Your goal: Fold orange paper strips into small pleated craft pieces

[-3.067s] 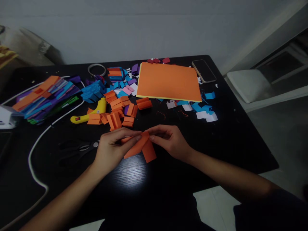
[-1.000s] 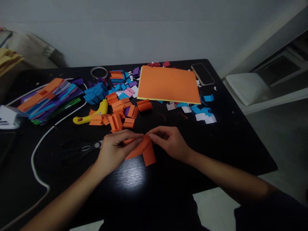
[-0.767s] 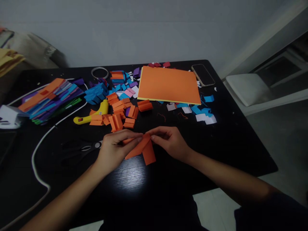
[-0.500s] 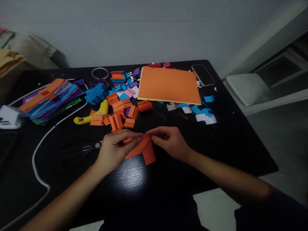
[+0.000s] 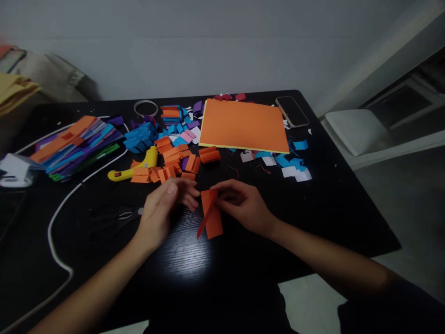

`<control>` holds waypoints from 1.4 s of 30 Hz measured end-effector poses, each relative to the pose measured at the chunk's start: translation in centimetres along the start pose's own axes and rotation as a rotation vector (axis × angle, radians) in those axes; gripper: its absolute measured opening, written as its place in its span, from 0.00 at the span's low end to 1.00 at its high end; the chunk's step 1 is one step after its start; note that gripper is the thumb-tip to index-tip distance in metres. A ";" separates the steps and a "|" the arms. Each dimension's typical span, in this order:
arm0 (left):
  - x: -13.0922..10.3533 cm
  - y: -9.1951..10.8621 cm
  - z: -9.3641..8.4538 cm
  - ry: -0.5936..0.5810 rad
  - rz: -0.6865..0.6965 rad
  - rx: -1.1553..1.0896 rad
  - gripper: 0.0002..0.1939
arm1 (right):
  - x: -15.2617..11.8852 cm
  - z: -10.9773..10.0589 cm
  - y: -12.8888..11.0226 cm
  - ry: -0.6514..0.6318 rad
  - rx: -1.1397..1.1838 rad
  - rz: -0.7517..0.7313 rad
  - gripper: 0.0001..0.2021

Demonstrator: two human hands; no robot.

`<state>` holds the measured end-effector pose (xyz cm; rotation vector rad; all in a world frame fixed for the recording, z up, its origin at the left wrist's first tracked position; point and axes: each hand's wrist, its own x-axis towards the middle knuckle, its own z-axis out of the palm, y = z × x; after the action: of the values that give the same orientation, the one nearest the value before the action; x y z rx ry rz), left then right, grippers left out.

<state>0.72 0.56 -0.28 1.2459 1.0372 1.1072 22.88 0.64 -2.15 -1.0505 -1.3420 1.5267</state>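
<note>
Between my hands is a folded orange paper strip (image 5: pixel 213 222), one end hanging down to the tabletop and another flap standing up edge-on. My right hand (image 5: pixel 245 204) pinches the strip near its top, thumb and forefinger closed on it. Just left of the paper, my left hand (image 5: pixel 167 204) is open, its fingers apart and touching nothing I can see. Black-handled scissors (image 5: pixel 120 217) lie beside my left hand, their blades hidden behind it. Beyond that hand is a heap of folded orange paper pieces (image 5: pixel 174 155).
A yellow glue gun (image 5: pixel 135 169) lies at the left, near a white cable (image 5: pixel 52 222). Behind are blue folded pieces (image 5: pixel 139 138), a roll of tape (image 5: pixel 145 108), orange sheets (image 5: pixel 243 125) and a phone (image 5: pixel 292 111). Paper scraps (image 5: pixel 295 171) lie right; a strip stack (image 5: pixel 79 144) lies far left.
My left hand has let go of the orange strip and opened. The strip's left flap has swung inward and now stands edge-on, while my right hand keeps its pinch.
</note>
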 end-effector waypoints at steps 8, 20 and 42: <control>-0.5 0.4 0.1 -0.138 0.278 0.491 0.07 | -0.1 0.1 -0.3 0.027 0.007 0.007 0.09; -1.1 0.8 0.8 -0.428 0.512 0.616 0.15 | -0.1 0.0 0.2 -0.029 -0.050 0.037 0.10; -1.3 0.3 -0.4 -0.314 0.586 0.698 0.25 | -0.6 0.0 -0.5 -0.195 -0.295 -0.278 0.08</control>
<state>0.04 -0.60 -0.06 2.3111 0.8556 0.9398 23.10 0.16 -1.59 -0.8595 -1.8099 1.2727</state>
